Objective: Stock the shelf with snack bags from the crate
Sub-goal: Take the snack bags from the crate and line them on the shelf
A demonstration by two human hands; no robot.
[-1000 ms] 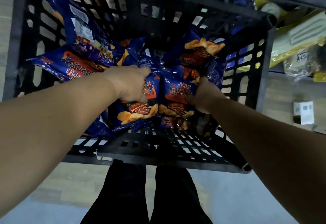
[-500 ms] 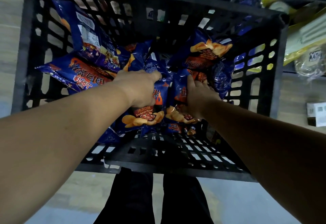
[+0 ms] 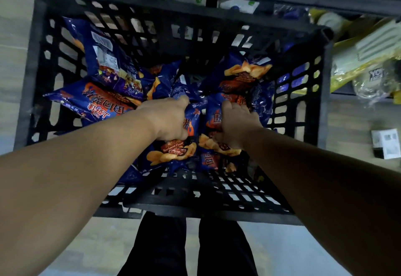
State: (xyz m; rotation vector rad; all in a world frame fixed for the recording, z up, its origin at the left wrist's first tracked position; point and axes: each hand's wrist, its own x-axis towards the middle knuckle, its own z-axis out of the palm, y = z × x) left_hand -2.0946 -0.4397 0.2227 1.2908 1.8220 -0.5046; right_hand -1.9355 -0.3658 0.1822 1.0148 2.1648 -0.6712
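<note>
Hands [image 3: 201, 121] curled round crate's [image 3: 39, 62] snack bags [image 3: 173, 152]

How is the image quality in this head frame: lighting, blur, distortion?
Head view: dim overall, the crate interior and the forearms in shade; wide-angle bending bows the crate rim; the right-edge clutter is smeared; print on the snack bag under the left hand reads fairly sharp; slight glare on bags near the right hand.
</note>
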